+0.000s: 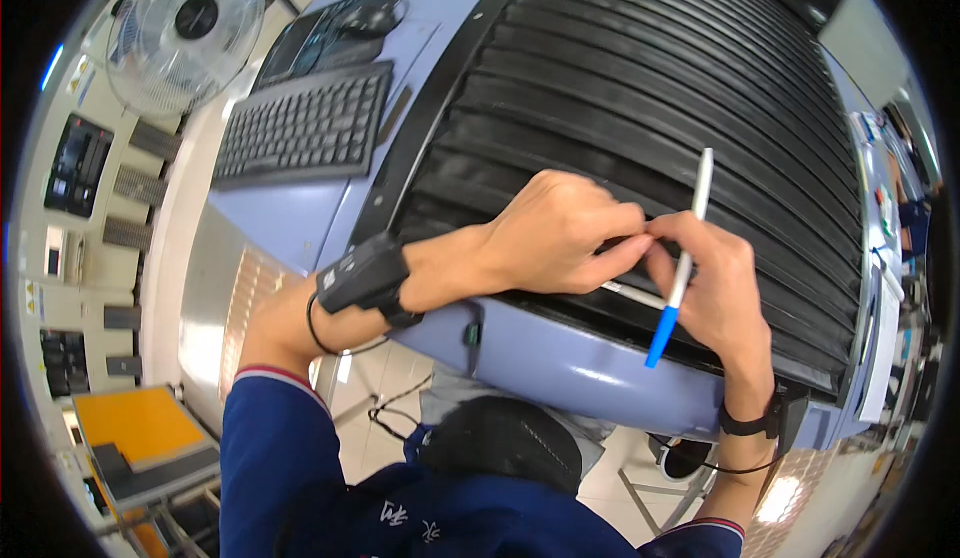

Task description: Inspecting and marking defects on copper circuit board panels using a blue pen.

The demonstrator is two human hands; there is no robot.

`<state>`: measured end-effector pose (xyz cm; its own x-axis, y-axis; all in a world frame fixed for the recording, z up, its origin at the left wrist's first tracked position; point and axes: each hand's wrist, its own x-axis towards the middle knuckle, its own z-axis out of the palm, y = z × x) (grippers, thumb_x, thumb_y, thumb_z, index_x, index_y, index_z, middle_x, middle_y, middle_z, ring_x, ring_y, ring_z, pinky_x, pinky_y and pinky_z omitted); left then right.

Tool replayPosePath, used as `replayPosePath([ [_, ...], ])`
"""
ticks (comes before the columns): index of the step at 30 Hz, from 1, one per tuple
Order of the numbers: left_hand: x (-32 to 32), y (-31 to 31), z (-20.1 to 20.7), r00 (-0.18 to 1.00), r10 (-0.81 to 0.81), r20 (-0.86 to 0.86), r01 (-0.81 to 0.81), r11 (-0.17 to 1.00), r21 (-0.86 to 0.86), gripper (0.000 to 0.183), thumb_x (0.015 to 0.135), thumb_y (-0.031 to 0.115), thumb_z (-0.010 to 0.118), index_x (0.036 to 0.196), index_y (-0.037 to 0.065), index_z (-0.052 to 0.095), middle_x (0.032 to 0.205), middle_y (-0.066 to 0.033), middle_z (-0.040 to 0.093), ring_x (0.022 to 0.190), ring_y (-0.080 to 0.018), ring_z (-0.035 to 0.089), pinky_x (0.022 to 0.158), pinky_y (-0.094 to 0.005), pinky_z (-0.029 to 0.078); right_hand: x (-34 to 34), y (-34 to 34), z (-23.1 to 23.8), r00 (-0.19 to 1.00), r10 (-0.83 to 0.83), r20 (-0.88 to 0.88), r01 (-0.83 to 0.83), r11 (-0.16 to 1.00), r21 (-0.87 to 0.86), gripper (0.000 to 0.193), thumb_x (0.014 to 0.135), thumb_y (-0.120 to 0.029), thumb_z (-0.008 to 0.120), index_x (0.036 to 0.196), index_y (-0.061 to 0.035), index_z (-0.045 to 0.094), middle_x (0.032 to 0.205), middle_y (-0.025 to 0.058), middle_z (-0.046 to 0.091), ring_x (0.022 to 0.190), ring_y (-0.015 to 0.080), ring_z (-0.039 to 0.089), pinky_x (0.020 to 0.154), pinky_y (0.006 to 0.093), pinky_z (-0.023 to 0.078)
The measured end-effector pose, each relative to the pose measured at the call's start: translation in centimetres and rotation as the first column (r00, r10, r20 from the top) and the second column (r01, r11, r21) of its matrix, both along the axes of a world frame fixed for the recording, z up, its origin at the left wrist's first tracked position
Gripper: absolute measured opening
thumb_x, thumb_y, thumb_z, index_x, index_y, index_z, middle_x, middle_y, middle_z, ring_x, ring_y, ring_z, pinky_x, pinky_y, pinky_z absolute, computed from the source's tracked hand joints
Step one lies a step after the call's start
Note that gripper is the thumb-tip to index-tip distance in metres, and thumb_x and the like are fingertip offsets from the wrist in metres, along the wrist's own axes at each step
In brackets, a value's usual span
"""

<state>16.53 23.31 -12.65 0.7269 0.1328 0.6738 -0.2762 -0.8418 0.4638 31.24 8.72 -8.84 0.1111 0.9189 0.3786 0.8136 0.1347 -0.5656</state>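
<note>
A slim white pen [702, 193], blue-ended, is held aslant by the right hand [722, 283], fingers curled. The left hand [560, 233] is nearly pinched closed; any hold cannot be told.

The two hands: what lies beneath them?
Around the left hand and right hand, black ribbed sheeting shows beneath. What they directly cover, and anything between their fingertips, cannot be seen.

L hand [565, 238] & R hand [715, 273] meet at bent fingertips, anything btwn them too small to tell; R also has a white pen [704, 188], blue end slanting down twd wearer. Blk ribbed cover [640, 78] lies under & beyond the grip, lilac rail [600, 368] nearer, kbd [300, 123] up-left, fan [196, 18] farther that way.
</note>
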Motion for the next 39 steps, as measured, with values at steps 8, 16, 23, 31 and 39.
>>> replayPosePath([
  [8,-0.3,0.8,-1.0,0.999,0.037,0.007,-0.037,0.999,0.013,0.018,0.083,0.021,0.069,0.073,0.007,0.064,0.055,-0.0091,0.058,0.049,-0.0295,0.059,0.046,-0.0391,0.045,-0.6,0.7,-0.5,0.998,-0.054,0.034,0.056,0.997,-0.054,0.015,0.082,0.002,0.069,0.096,-0.0005,0.067,0.076,0.0146,0.068,0.066,0.0197,0.067,0.066,0.0298,0.051],
  [16,0.6,0.4,-1.2,0.997,0.067,0.037,-0.072,0.989,0.131,0.024,0.084,0.026,0.064,0.068,0.008,0.065,0.054,-0.0121,0.060,0.050,-0.0335,0.061,0.048,-0.0423,0.048,1.5,0.5,-1.1,0.981,-0.189,-0.039,0.190,0.982,0.005,0.016,0.097,-0.009,0.063,0.108,0.0026,0.066,0.087,0.0094,0.072,0.086,0.0125,0.068,0.079,0.0267,0.052],
  [23,-3.6,1.6,1.8,0.964,0.204,0.168,-0.229,0.962,0.146,0.026,0.086,0.030,0.064,0.071,0.009,0.067,0.055,-0.0103,0.060,0.053,-0.0320,0.062,0.051,-0.0420,0.049,3.4,1.0,-2.0,0.977,-0.201,-0.069,0.204,0.978,0.046,0.020,0.099,-0.014,0.061,0.109,0.0032,0.066,0.089,0.0122,0.072,0.088,0.0155,0.070,0.083,0.0285,0.054],
  [31,-13.8,1.4,8.9,0.942,0.332,0.045,-0.332,0.943,-0.005,0.019,0.085,0.022,0.071,0.084,0.004,0.073,0.067,-0.0103,0.069,0.061,-0.0201,0.069,0.058,-0.0292,0.054,3.2,-0.5,1.6,0.830,-0.151,-0.537,0.226,0.971,0.076,0.028,0.100,-0.020,0.059,0.116,0.0029,0.064,0.096,0.0183,0.073,0.090,0.0230,0.072,0.089,0.0346,0.056],
  [39,-7.8,0.0,6.0,0.981,0.193,-0.020,-0.193,0.981,-0.029,0.026,0.085,0.028,0.063,0.077,0.006,0.073,0.064,-0.0111,0.068,0.061,-0.0302,0.068,0.062,-0.0406,0.056,8.3,-12.7,13.2,0.924,0.168,-0.344,-0.166,0.986,0.037,0.041,0.106,-0.029,0.043,0.135,-0.0019,0.054,0.103,0.0127,0.071,0.101,0.0228,0.069,0.094,0.0377,0.053],
])
